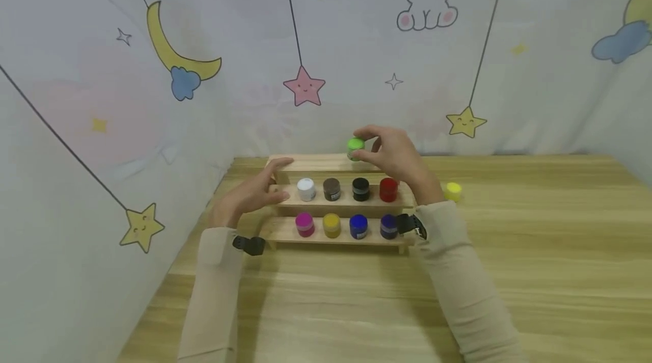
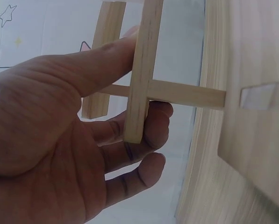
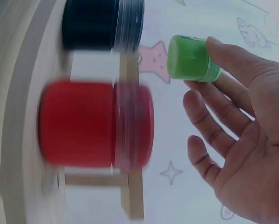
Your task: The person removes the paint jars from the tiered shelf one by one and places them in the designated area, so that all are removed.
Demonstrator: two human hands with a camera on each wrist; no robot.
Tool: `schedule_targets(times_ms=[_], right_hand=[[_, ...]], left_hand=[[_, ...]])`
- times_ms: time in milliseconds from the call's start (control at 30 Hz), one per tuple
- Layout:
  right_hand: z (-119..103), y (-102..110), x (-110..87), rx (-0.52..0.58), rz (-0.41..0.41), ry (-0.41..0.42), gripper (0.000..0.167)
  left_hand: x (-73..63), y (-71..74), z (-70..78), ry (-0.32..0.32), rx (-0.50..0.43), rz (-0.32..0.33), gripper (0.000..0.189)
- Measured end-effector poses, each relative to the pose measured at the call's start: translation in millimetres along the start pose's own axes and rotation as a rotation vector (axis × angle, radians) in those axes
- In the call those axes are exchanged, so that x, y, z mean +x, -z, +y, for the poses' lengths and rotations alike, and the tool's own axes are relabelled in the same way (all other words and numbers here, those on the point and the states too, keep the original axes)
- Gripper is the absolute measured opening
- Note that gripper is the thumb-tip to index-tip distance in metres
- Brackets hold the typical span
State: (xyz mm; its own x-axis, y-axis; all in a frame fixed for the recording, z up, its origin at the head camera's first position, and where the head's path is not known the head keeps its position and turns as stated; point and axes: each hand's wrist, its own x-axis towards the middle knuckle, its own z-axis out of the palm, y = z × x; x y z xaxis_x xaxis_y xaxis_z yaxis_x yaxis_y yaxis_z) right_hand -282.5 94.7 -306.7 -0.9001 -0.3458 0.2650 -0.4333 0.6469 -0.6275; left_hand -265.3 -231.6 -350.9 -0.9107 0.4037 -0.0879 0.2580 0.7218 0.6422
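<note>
My right hand [image 1: 394, 150] pinches a small light green paint jar [image 1: 355, 149] between thumb and fingers, over the top step of a tiered wooden rack [image 1: 280, 233]. In the right wrist view the green jar [image 3: 190, 58] lies on its side relative to the camera, its other fingers loosely bent below. My left hand [image 1: 254, 190] grips the rack's left end. Its thumb and fingers [image 2: 153, 126] lie on either side of a wooden slat [image 2: 146, 70]. White [image 1: 306, 189], brown [image 1: 332, 189], black [image 1: 360, 189] and red [image 1: 389, 189] jars line the middle step.
The bottom step carries magenta [image 1: 304, 225], ochre [image 1: 331, 226], blue [image 1: 359, 226] and dark blue [image 1: 389, 227] jars. A yellow jar [image 1: 453, 191] stands on the wooden table [image 1: 535, 250], right of the rack. Behind hangs a printed curtain [image 1: 356, 40].
</note>
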Motion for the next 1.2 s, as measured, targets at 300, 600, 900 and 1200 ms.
schedule_targets(times_ms=[300, 600, 900, 1200], right_hand=[[12, 19, -6.6, -0.021, 0.057, 0.009, 0.046], [31, 32, -18.2, -0.027, 0.118, -0.005, 0.049], [46, 43, -30.6, -0.047, 0.175, -0.037, 0.049], [61, 55, -46.2, -0.047, 0.183, -0.066, 0.048]], left_hand=[[0.9, 5.5, 0.4, 0.007, 0.021, 0.008, 0.075], [1.7, 3.6, 0.7, 0.029, 0.016, 0.004, 0.075], [-0.7, 2.9, 0.4, 0.032, 0.003, 0.002, 0.075], [0.6, 1.0, 1.5, 0.035, -0.003, -0.005, 0.075]])
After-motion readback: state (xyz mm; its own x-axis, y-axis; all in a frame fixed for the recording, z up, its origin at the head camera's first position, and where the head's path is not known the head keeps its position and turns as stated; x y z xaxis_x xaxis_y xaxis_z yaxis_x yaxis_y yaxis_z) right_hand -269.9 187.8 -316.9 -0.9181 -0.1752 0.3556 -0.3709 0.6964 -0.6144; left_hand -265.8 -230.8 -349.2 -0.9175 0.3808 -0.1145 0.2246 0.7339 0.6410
